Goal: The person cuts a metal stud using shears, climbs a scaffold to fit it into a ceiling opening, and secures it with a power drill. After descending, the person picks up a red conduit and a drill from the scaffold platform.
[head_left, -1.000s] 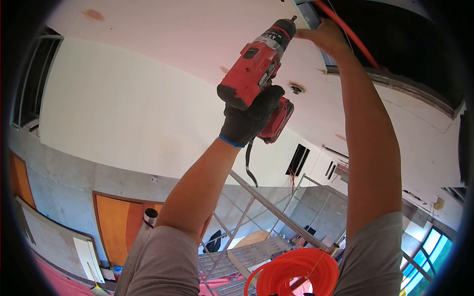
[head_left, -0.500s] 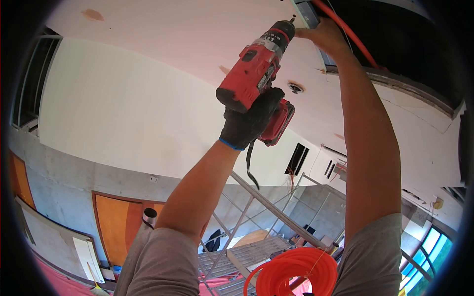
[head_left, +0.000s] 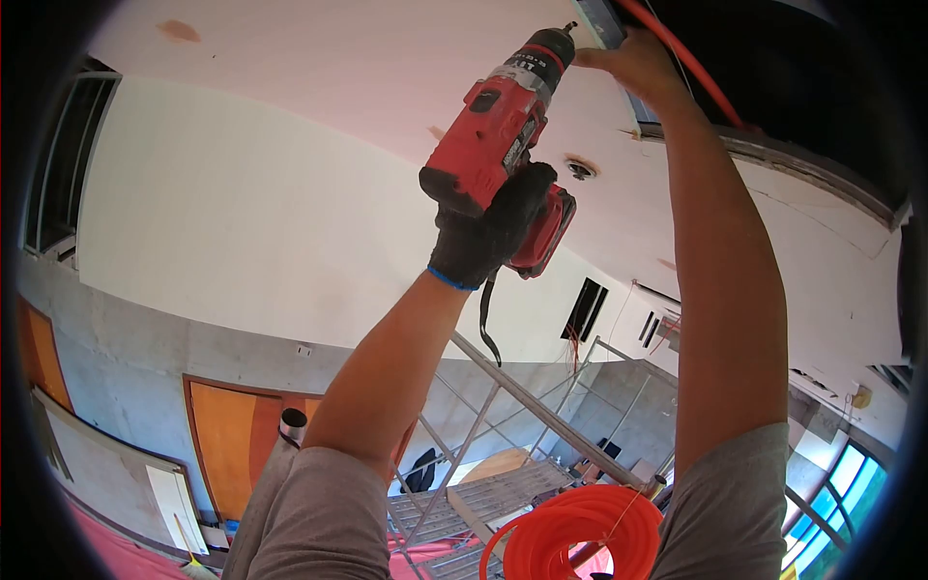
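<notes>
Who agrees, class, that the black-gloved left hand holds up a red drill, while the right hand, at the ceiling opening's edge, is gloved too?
Not quite: the head view shows the right hand bare at the opening's edge. The black-gloved left hand does hold up the red drill.

The left hand wears a dark, black-looking knit glove with a thin bright blue edge at the wrist. The right hand is ungloved. Plain, grey, short sleeves cover both upper arms.
</notes>
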`<state>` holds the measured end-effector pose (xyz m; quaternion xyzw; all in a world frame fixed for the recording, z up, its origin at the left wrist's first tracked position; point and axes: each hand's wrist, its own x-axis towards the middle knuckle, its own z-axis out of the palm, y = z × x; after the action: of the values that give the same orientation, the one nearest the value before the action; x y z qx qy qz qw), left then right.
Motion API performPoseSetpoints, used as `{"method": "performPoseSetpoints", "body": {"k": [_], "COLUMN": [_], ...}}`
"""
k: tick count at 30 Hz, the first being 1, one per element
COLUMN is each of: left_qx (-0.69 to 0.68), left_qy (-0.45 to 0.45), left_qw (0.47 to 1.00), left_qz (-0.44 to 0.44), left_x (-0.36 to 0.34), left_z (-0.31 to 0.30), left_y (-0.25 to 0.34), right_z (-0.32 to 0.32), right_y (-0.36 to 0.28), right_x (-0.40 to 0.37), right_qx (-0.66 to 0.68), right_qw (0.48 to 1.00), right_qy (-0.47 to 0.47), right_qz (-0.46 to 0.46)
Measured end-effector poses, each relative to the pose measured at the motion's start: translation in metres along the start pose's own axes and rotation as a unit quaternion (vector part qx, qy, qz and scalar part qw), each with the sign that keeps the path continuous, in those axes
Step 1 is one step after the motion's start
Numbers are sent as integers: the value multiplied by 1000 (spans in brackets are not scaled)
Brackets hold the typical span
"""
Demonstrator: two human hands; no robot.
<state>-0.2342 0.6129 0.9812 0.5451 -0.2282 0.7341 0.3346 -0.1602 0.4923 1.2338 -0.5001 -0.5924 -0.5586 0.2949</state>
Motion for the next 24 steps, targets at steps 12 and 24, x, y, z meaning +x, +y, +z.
{"method": "performPoseSetpoints", "body": {"k": [12,24], "left_qx": [152,-27], "left_qy": [20,11], "left_qw": [984,999], "left_qz": [87,17], "left_x": [2,7], "left_z": [0,-1], "left_y": [-3,-2], "right_z": [2,-4], "right_y": [4,-12], "right_x": [3,-7], "right_qx": [9,22], "right_qw": [1000,1000], "right_qy": [8,9], "right_qz": [0,-19]}}
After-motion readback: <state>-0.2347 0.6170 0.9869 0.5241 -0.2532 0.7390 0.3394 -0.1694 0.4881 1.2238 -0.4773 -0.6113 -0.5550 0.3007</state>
